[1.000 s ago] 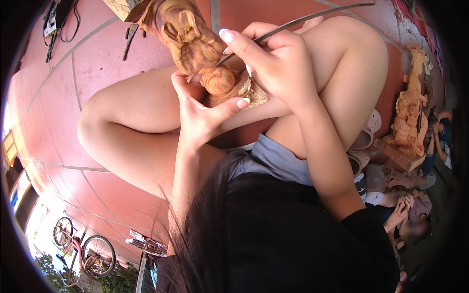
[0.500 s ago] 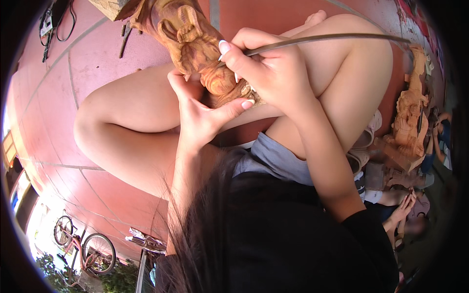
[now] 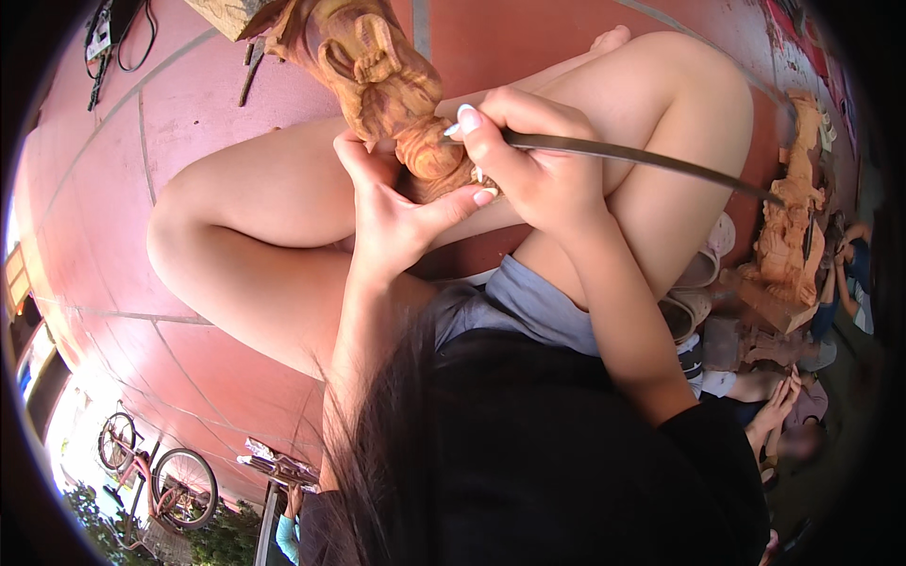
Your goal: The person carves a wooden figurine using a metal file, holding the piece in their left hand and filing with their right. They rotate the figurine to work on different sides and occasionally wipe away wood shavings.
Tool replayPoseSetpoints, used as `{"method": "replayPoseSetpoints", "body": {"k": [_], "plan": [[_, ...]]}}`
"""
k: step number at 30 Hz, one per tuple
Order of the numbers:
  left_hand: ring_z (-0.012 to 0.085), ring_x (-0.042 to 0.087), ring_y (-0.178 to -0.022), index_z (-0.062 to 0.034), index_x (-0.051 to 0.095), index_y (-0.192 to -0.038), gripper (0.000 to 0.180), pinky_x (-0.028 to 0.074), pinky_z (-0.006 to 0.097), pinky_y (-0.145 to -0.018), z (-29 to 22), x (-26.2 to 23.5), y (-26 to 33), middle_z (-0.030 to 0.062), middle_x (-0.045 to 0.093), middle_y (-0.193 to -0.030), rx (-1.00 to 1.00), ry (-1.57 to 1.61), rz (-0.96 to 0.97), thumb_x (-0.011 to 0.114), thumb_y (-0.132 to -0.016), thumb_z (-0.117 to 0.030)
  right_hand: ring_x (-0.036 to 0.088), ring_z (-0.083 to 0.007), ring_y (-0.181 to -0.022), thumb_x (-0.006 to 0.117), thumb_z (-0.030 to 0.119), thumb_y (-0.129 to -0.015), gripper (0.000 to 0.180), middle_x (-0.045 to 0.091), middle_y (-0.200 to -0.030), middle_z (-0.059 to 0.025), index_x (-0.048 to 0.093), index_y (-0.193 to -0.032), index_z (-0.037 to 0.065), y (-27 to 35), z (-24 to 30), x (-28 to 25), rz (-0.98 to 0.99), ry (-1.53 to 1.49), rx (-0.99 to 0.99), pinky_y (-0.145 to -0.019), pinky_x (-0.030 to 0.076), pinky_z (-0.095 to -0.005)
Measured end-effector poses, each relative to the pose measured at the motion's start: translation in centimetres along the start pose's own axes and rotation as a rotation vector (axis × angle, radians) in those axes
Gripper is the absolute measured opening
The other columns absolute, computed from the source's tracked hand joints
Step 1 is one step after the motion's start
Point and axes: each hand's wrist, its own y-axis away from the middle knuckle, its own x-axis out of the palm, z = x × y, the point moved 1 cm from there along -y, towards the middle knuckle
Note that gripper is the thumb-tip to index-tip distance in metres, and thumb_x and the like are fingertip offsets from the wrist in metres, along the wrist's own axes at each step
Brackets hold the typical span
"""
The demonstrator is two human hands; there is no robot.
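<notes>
A carved reddish-brown wooden figure [image 3: 377, 85] lies aslant over my crossed legs, its rounded end toward me. My left hand [image 3: 392, 222] is wrapped around that end, thumb on the near side and fingers partly hidden beneath. My right hand [image 3: 547, 156] grips a long, thin, dark, slightly curved file [image 3: 651, 158] between thumb and fingers. The file's long end sticks out to the right over my knee. Its working tip is mostly covered by my right fingers, close to the rounded part of the carving, so I cannot tell whether it touches.
Another carved wooden statue [image 3: 793, 236] stands at the right, near pale clogs [image 3: 696, 272]. Another person's hands [image 3: 780, 401] show at the lower right. Thin dark rods [image 3: 251, 74] and a black cable [image 3: 139, 42] lie on the red floor. A bicycle [image 3: 156, 476] is at the lower left.
The file's far end has swung down toward me, and my right hand has shifted slightly right and nearer. The carving has moved slightly right and down in view, my left hand still on it.
</notes>
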Motion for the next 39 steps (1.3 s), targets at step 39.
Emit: {"method": "replayPoseSetpoints", "body": {"k": [39], "plan": [[0.0214, 0.054, -0.113, -0.0025, 0.020, -0.118, 0.089, 0.047, 0.036, -0.097, 0.2, -0.4, 0.2, 0.0171, 0.050, -0.121, 0.002, -0.014, 0.008, 0.091, -0.066, -0.010, 0.051, -0.0228, -0.054, 0.065, 0.007, -0.087, 0.016, 0.053, -0.063, -0.0101, 0.058, -0.075, 0.000, 0.0, 0.1, 0.6, 0.012, 0.044, -0.098, -0.051, 0.040, -0.0344]]}}
